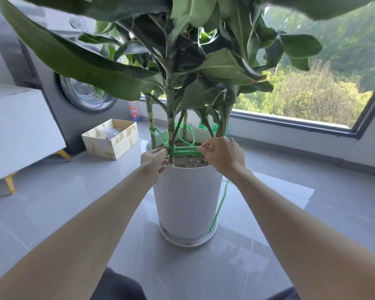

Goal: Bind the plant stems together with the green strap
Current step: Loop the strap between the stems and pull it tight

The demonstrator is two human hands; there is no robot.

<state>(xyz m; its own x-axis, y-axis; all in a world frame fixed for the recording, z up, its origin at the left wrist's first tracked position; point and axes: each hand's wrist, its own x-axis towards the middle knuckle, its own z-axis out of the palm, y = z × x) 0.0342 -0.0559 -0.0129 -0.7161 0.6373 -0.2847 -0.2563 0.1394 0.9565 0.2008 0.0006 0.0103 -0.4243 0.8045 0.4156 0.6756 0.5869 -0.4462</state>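
Crowding the top of the view, big dark leaves (78, 61) hang in front and hide the upper parts of the stems (170, 118). Low down, four stems can be counted rising from the soil (189, 160) (more may be hidden behind the leaves on the right).

One white ribbed pot (187, 204) stands on one saucer (187, 241) on the grey tiled floor (74, 202). At the far left is one dark washing machine (78, 92), and near it one open cardboard box (110, 138) and one bottle (134, 111) by the wall. One white cabinet (20, 126) at the left shows two gold legs. One wide window (312, 94) fills the far right.

The one green strap (183, 150) is wound around the left stem, runs to the near middle stem, and then goes across the soil as a flat band between the two hands. A loop of it lies on the far side of the pot, and a loose end hangs down the right side of the pot to the saucer.

The left hand (153, 161) pinches the strap just beside the middle stem. The right hand (222, 154) pinches it with thumb and forefinger at the right rim.
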